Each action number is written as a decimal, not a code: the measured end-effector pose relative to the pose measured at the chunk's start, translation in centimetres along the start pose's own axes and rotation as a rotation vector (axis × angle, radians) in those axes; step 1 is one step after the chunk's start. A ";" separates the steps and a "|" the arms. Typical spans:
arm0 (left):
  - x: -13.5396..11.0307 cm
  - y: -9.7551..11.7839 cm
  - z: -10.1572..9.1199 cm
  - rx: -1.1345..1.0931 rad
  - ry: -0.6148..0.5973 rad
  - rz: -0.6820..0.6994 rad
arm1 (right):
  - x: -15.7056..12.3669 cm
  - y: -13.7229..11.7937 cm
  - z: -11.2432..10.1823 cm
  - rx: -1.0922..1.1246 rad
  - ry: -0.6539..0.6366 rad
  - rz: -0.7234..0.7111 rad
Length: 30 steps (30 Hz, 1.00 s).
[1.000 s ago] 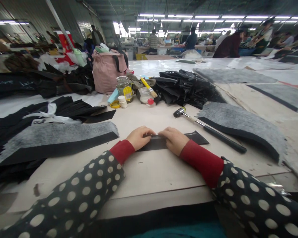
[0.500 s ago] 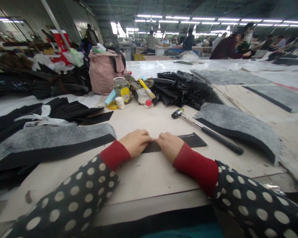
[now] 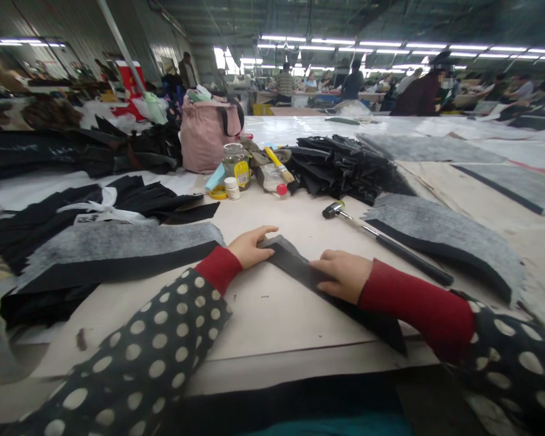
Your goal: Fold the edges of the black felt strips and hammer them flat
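Note:
A long dark leather strip (image 3: 300, 269) lies slantwise on the table, running from the middle toward the near right edge. My left hand (image 3: 251, 246) rests on its far end, fingers stretched flat along the edge. My right hand (image 3: 343, 274) presses on the strip's middle with the fingers curled onto it. A hammer (image 3: 381, 241) with a black grip lies just beyond my right hand.
Stacks of grey felt with black edges lie at the left (image 3: 113, 248) and right (image 3: 440, 233). A pile of black pieces (image 3: 345, 166), a glass jar (image 3: 236, 165), a yellow brush (image 3: 279, 163) and a pink bag (image 3: 209, 134) stand behind. Other people work at far tables.
The strip has turned from lying across the table to slanting toward the near right edge. My right hand has moved right and nearer along it; my left hand stays at the far end.

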<state>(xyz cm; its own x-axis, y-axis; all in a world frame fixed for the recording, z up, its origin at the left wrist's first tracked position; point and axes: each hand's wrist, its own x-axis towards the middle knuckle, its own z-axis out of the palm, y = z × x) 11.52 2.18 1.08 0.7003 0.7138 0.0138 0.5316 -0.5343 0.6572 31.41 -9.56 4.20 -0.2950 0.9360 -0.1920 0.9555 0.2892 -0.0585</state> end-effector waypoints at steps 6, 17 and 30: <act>0.4 0.8 1.5 -0.156 0.052 0.055 | 0.9 1.0 -1.8 0.204 -0.061 0.046; 1.0 0.2 1.7 0.024 0.087 0.100 | 7.6 2.2 2.4 0.599 0.214 -0.143; 1.2 0.0 1.6 0.121 0.194 0.143 | 7.7 3.0 2.9 0.432 0.400 -0.290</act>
<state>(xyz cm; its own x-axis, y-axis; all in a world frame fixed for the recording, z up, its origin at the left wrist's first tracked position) 13.13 2.27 -0.12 0.6738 0.6946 0.2519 0.4953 -0.6776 0.5436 31.98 -2.10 -0.29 -0.4387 0.8588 0.2647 0.7270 0.5123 -0.4572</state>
